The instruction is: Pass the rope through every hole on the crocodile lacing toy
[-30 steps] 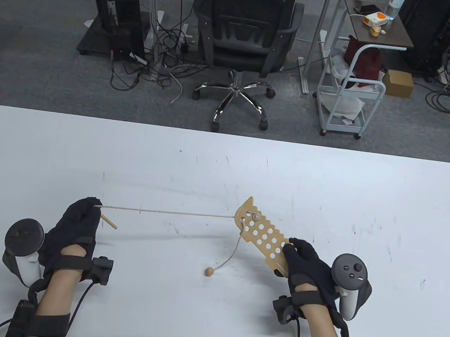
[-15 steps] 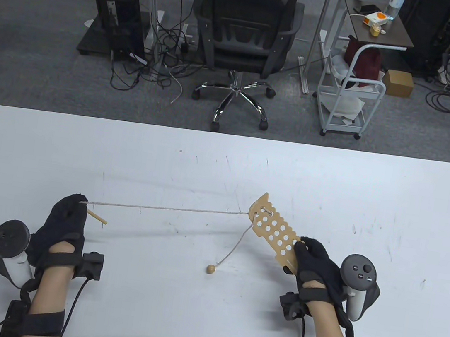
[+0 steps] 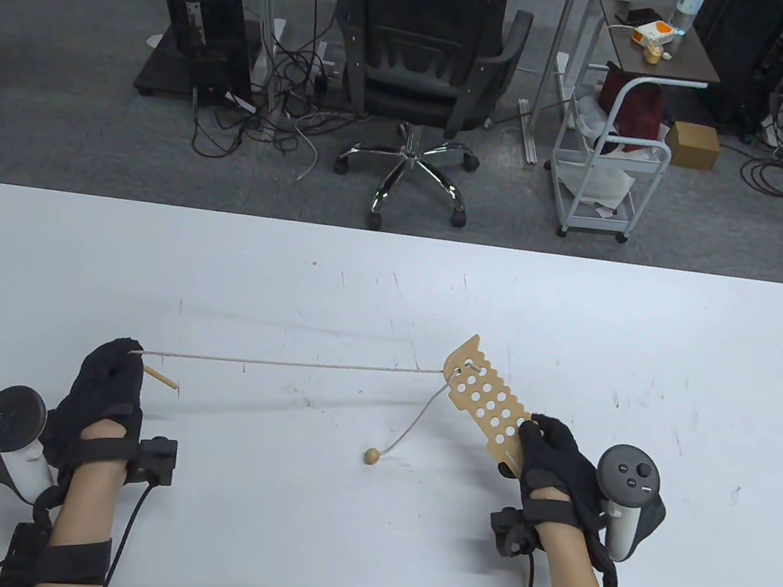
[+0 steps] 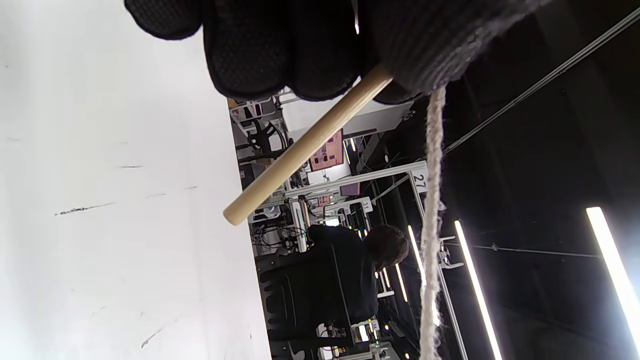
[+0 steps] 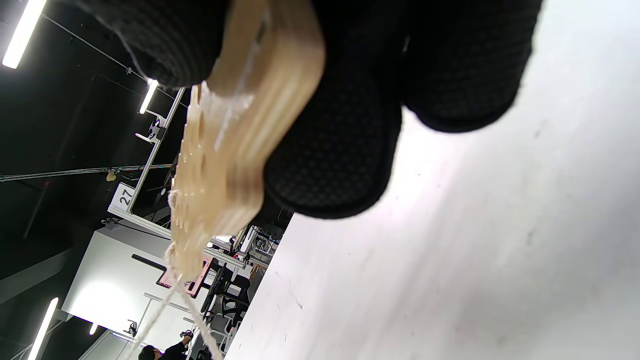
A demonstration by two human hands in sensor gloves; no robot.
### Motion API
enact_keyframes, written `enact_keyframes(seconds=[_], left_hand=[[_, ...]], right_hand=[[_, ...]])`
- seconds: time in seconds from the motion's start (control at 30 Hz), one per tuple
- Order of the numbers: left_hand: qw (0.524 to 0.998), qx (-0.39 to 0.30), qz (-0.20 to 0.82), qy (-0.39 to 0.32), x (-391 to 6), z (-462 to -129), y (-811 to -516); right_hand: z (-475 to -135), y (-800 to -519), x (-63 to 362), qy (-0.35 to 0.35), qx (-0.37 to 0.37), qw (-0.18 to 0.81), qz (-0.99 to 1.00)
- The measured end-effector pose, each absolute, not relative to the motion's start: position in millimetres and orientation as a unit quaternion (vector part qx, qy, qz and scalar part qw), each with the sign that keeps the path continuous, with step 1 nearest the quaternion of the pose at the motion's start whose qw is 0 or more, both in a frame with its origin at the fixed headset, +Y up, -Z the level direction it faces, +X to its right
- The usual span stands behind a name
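**A:** Why is your right hand (image 3: 560, 463) clamped on the near end of the flat, pale wooden crocodile board with rows of round holes (image 3: 488, 405)?

**B:** You're holding it lifted off the white table (image 3: 393, 279) at the right, so the far-end holes stay free; that end is where the thin beige rope (image 3: 294, 362) passes through.

**A:** And your left hand (image 3: 110, 381)?

**B:** Your fingers pinch the rope beside its slim wooden needle stick (image 4: 305, 147), well off to the left, so the line runs taut. I'd judge that draws slack through.

**A:** The small round wooden bead (image 3: 371, 457)?

**B:** It lies on the table at the loose tail, likely a stopper.
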State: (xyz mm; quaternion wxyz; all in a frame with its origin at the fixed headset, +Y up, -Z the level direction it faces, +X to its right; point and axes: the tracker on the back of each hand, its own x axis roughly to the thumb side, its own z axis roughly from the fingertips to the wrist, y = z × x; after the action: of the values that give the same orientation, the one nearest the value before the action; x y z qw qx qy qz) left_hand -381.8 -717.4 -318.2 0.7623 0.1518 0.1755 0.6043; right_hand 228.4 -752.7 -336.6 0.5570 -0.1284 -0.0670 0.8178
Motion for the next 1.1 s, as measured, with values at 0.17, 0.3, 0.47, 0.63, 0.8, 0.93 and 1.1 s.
enact_keyframes(seconds=[0.17, 0.3, 0.47, 0.63, 0.8, 0.93, 1.1], left_hand=[[0.764, 0.142, 0.608, 0.161, -378, -321, -719], [0.777, 0.137, 0.599, 0.133, -374, -326, -718], [0.788, 0.122, 0.592, 0.114, -366, -330, -718], [0.805, 0.108, 0.574, 0.1, -356, -334, -718], [0.816, 0.094, 0.565, 0.081, -346, -336, -718], [0.818, 0.083, 0.564, 0.069, -338, -337, -719], [0.829, 0.064, 0.554, 0.046, -326, -338, -720]], right_hand=[[-336, -751, 221, -0.068, -0.11, 0.556, 0.821], [-336, -750, 214, -0.066, -0.089, 0.556, 0.823], [-334, -747, 204, -0.064, -0.063, 0.551, 0.83], [-331, -744, 196, -0.062, -0.042, 0.55, 0.832], [-327, -742, 184, -0.056, -0.015, 0.546, 0.836], [-321, -737, 171, -0.051, 0.015, 0.541, 0.839], [-314, -734, 156, -0.042, 0.045, 0.538, 0.84]])
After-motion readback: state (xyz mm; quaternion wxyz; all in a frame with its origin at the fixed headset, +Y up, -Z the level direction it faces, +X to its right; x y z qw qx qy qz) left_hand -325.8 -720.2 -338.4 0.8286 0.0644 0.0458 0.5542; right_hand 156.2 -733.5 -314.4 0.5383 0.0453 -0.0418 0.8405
